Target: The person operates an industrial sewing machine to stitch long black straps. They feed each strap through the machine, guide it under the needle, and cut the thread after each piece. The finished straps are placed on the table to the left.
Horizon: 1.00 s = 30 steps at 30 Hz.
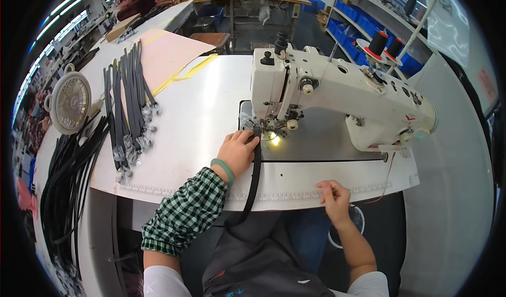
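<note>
A black strap (255, 178) runs from beneath the needle area of the white sewing machine (316, 86) toward me and hangs over the table's front edge to my lap. My left hand (237, 152), with a green bangle (223, 171) and a checked sleeve cover (190, 210), grips the strap just in front of the presser foot. The machine's small lamp (273, 138) lights the spot beside it. Over the front edge of the table, to the right, my right hand (335, 198) holds nothing visible, its fingers loosely bent and apart.
Several dark straps with plastic-wrapped ends (126, 105) lie on the left of the table (195, 102). Further left, more black straps (68, 186) hang down beside a pale round basket (71, 99). Thread spools (377, 43) stand behind the machine; blue bins (363, 23) fill a shelf.
</note>
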Motion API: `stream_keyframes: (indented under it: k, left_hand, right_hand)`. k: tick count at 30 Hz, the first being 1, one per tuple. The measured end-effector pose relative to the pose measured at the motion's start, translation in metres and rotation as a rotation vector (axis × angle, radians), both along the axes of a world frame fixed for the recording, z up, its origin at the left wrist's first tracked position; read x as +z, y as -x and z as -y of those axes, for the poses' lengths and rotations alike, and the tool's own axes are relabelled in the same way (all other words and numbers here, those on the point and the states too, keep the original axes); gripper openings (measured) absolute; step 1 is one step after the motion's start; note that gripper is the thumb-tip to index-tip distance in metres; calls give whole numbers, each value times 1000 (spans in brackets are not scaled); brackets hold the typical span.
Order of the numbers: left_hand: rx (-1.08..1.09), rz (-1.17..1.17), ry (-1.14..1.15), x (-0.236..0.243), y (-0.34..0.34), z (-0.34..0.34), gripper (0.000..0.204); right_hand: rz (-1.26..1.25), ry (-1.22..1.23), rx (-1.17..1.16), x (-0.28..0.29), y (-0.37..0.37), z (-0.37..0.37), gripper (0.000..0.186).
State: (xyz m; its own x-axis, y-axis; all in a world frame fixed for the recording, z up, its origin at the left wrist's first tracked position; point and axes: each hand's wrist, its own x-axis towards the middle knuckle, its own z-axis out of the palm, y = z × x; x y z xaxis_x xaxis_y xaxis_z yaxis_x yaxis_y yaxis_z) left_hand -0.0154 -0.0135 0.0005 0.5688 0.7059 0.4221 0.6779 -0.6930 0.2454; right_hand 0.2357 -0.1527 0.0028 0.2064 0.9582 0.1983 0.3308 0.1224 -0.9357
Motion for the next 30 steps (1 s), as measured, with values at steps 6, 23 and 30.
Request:
stream_keyframes:
  k: [6,23,30]
  left_hand:
    - [-4,22,-7,2,8,2,34]
    - [72,-130,-125,-1,0,9,35]
    - [90,-199,-118,0,2,7,37]
  right_hand:
    - [-7,-673,-860,37,-180,-63,34]
    - [471,27,-886,93,-416,-111,52]
    - [604,27,-835,121,-458,-119,50]
